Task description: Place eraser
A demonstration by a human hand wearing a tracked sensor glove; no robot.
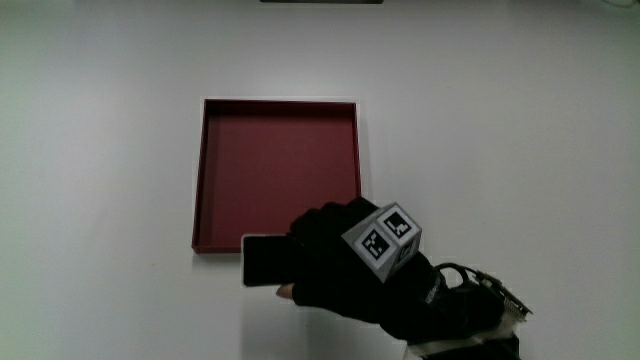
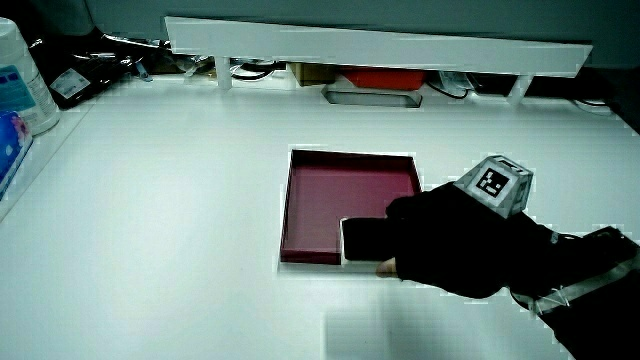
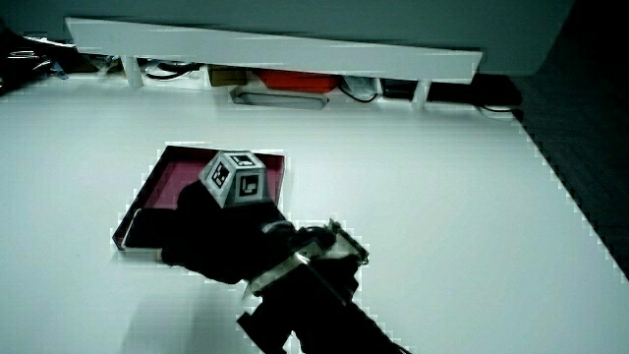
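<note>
Hand (image 1: pixel 335 265) holds eraser (image 1: pixel 265 260) at tray's (image 1: pixel 200 200) near edge on white table (image 1: pixel 100 150).

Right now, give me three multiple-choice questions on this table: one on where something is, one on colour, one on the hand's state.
1. Where is the eraser?
A. at the tray's edge nearest the person
B. under the partition
C. at the table's edge

2. What colour is the tray inside?
A. blue
B. dark red
C. yellow

3. What is the hand doing?
A. resting open
B. gripping the eraser
C. lifting the tray

Answers: 1 A, the eraser overlaps that tray wall; 2 B, its floor shows dark red; 3 B, the fingers wrap the dark eraser's end.
</note>
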